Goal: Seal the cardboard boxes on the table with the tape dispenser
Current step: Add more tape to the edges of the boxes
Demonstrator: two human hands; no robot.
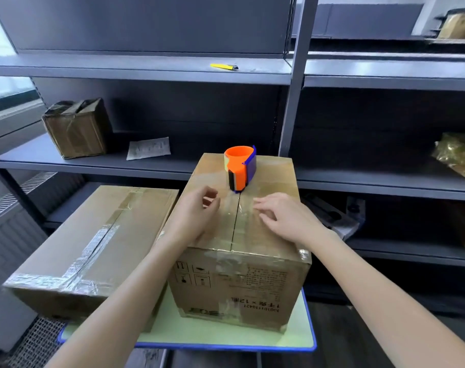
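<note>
Two boxes share the table [226, 343]: the left box [80, 243] looks sealed, while the right box [252, 282] seems taped only up to the tape dispenser [240, 168]. The left hand [197, 213] is loosely curled and the right hand [284, 219] flat; both are empty.

The tall box [263, 179] is showing matt brown cardboard, and the clear tape [248, 221] over its top seam is shining, glossy and wrinkled. At twelve o'clock on its top, the tape dispenser [240, 168] is gleaming in smooth orange and blue plastic. At nine o'clock, the flat box [66, 243] is wearing creased, shiny tape on dull cardboard. The table [226, 338] is looking smooth and pale green. At twelve o'clock, the shelves [146, 69] are showing grey painted metal with a faint sheen.
</note>
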